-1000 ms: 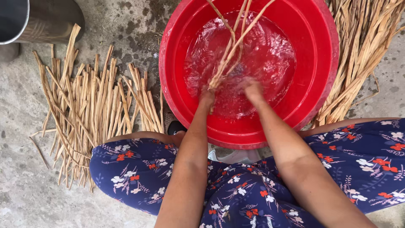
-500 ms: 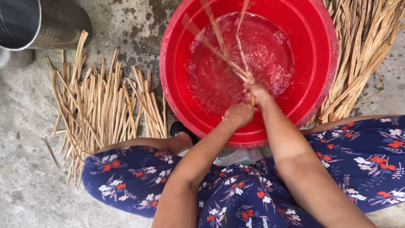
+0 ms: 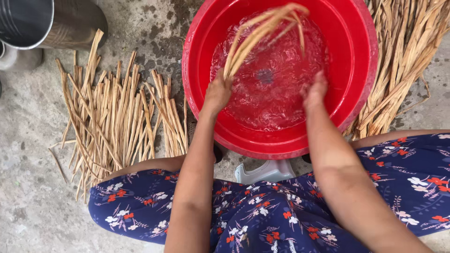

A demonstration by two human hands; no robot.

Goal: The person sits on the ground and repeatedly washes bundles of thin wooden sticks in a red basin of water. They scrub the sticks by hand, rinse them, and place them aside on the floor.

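My left hand point(image 3: 216, 93) grips a bundle of wet strips point(image 3: 262, 33), fibrous and pale tan, perhaps split bamboo or reed. The basin point(image 3: 197, 70) is glossy red plastic, its water glinting. Left lie dry, matt strips point(image 3: 112, 122) on rough, stained concrete point(image 3: 28, 117). Far left, a dull metal bucket point(image 3: 33, 21).

We see a bright red basin point(image 3: 361, 70), glossy, its water tinted red by the plastic beneath. The strips point(image 3: 262, 33) lifted over it are pale tan, a straw colour, as are the strips spread on the ground point(image 3: 112, 117) and the darker, golden-brown heap point(image 3: 408, 51) on the other side. The trousers point(image 3: 262, 220) are deep navy blue, patterned with small white and red-orange flowers. The concrete floor point(image 3: 28, 140) is mottled grey with dark stains. A metal bucket point(image 3: 42, 21) shows dull silver-grey.
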